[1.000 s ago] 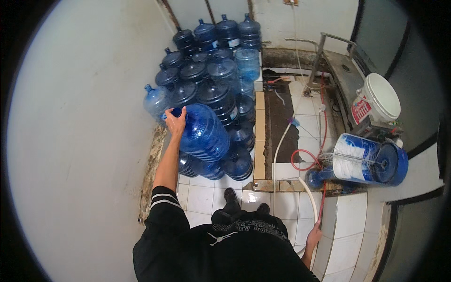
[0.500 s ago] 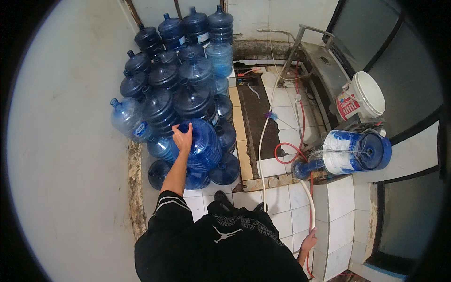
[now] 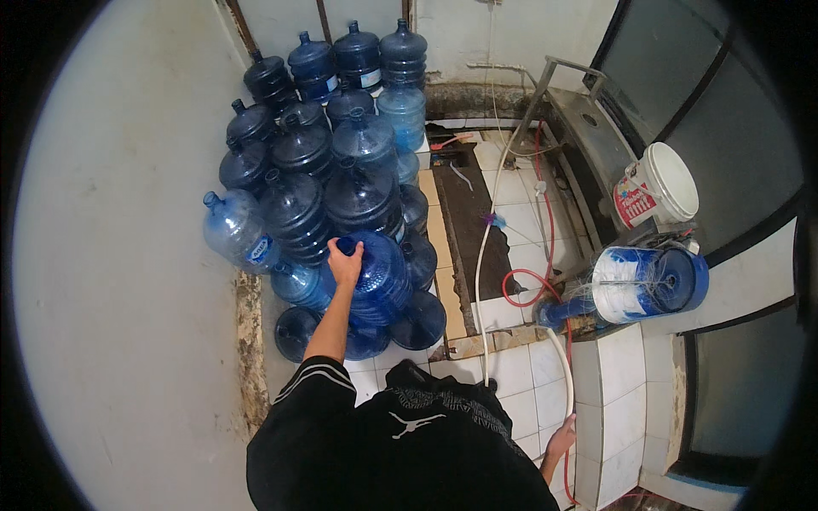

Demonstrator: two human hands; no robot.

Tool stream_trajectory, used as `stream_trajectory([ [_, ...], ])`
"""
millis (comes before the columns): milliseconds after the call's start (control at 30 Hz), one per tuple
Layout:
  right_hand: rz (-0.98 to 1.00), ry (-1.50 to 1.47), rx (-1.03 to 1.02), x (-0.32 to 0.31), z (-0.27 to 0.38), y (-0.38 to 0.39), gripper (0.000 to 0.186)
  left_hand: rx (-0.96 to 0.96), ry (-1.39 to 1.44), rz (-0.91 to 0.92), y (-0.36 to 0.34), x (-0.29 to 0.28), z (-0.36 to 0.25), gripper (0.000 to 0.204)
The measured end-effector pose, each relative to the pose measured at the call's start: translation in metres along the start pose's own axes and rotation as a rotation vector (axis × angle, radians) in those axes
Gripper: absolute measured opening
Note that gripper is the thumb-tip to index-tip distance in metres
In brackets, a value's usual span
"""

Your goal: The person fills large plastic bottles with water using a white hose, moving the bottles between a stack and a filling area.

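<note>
My left hand (image 3: 345,262) is closed around the neck of a big blue water jug (image 3: 381,277), which stands upright on top of other jugs in the near part of the stack. Low on the right, my right hand (image 3: 560,439) is wrapped round a white hose (image 3: 564,370). That hose runs up toward a blue-and-white bucket (image 3: 626,284) lying on its side, with a blue jug neck (image 3: 554,312) below its open end. A lighter blue jug (image 3: 239,228) leans out on the left of the stack.
Several more blue jugs (image 3: 300,146) fill the corner by the left wall. A dark floor opening (image 3: 470,230) lies right of them. A red hose (image 3: 552,217) and a thin white hose (image 3: 482,255) cross the tiles. A white bucket (image 3: 669,183) stands on the right ledge.
My left hand's fingers have drawn closer round the jug's neck. The view has shifted a little, so the jugs sit lower in it. My right hand still holds the white hose.
</note>
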State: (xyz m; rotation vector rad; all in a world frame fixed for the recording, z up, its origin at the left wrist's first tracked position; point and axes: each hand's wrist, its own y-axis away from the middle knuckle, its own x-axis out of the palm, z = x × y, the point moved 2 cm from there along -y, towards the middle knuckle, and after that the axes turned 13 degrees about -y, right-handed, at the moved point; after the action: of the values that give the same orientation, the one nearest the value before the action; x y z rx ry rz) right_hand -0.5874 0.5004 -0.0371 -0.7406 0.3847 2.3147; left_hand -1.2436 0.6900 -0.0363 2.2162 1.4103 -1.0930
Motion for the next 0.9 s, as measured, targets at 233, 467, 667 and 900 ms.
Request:
stream_trajectory([
  [233,0.111,0.016,-0.04,0.017,0.024,-0.005,0.071,0.025,0.009,0.058,0.016,-0.009,0.018,0.088],
  [467,0.284,0.095,-0.165,0.046,0.057,-0.026,0.071,-0.017,-0.019,-0.046,0.085,-0.011,0.064,0.079],
  [667,0.584,0.098,-0.267,0.097,0.096,-0.052,0.069,-0.23,-0.05,-0.079,0.202,-0.022,0.115,0.06],
  [900,0.978,0.128,-0.462,0.144,0.125,-0.078,0.069,-0.561,-0.085,-0.133,0.352,-0.058,0.136,0.041],
])
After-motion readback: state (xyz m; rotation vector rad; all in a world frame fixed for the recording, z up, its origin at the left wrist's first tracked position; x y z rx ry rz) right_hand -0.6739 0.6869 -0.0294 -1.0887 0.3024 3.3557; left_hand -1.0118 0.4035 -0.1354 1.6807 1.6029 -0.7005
